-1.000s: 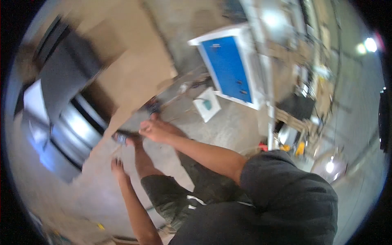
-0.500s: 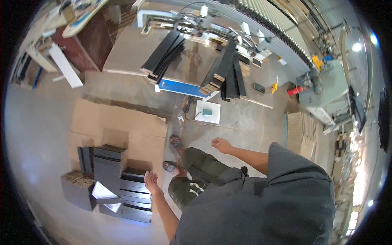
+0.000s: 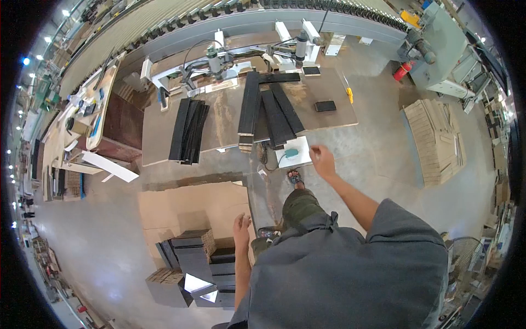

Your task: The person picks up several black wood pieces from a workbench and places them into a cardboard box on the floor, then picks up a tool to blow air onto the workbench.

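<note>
My left hand hangs over the edge of a flat cardboard sheet, its fingers loosely apart and nothing in them. Just below it, several black boards are stacked on that sheet. My right hand is out in front of me beside a white square plate on the floor, fingers loosely bent, holding nothing. A teal device with a cable lies on that plate. Ahead, a brown worktable bears a fan of black strips at left and more black strips in the middle.
Clamps and a grey machine beam run behind the table. A phone-like black block and yellow cutter lie at its right. Stacked boards stand on the right floor, a red extinguisher farther back. A cluttered bench is at left.
My view has swung round, so the table now faces me more squarely and nearer. One foot has stepped forward toward the table. Both hands remain without anything in them.
</note>
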`<action>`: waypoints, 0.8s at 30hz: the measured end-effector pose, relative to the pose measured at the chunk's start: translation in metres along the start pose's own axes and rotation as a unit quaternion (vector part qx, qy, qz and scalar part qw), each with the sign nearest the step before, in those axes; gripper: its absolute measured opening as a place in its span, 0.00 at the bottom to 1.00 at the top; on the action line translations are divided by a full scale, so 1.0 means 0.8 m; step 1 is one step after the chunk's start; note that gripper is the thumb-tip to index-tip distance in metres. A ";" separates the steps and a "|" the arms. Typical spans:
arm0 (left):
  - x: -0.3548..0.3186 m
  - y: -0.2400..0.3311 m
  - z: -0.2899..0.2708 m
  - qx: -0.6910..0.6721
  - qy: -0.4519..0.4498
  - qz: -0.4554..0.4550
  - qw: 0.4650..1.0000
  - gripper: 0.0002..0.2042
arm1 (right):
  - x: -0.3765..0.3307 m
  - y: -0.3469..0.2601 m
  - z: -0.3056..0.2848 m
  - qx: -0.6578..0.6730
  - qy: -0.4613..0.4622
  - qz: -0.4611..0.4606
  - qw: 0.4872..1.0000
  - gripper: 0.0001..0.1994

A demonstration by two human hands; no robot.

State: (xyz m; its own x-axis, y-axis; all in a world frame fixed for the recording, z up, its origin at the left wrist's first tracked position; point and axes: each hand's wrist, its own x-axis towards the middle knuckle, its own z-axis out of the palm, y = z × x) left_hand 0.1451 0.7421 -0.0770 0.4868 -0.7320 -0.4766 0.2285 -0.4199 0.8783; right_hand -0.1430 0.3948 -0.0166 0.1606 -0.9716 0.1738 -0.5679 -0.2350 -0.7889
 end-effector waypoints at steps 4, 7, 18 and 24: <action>0.061 0.056 0.093 0.056 -0.048 -0.032 0.997 0.24 | 0.223 0.019 0.026 -0.067 0.006 -0.134 0.989 0.17; 0.098 0.100 0.165 0.145 -0.012 0.016 0.989 0.26 | 0.354 0.011 0.071 -0.112 -0.047 -0.135 0.983 0.21; 0.270 0.158 0.304 0.126 0.068 -0.022 0.990 0.33 | 0.525 0.088 0.165 -0.337 -0.172 -0.268 0.886 0.33; 0.315 0.205 0.343 0.149 0.067 -0.060 0.985 0.41 | 0.521 0.125 0.113 -0.436 -0.128 -0.295 0.840 0.21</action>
State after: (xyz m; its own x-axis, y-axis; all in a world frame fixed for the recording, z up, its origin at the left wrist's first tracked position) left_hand 0.0740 0.3411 -0.0633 0.5823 -0.5989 -0.5497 0.0432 -0.6524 0.7566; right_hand -0.0600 -0.0312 -0.0760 0.7272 -0.6668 0.1633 -0.6861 -0.7134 0.1423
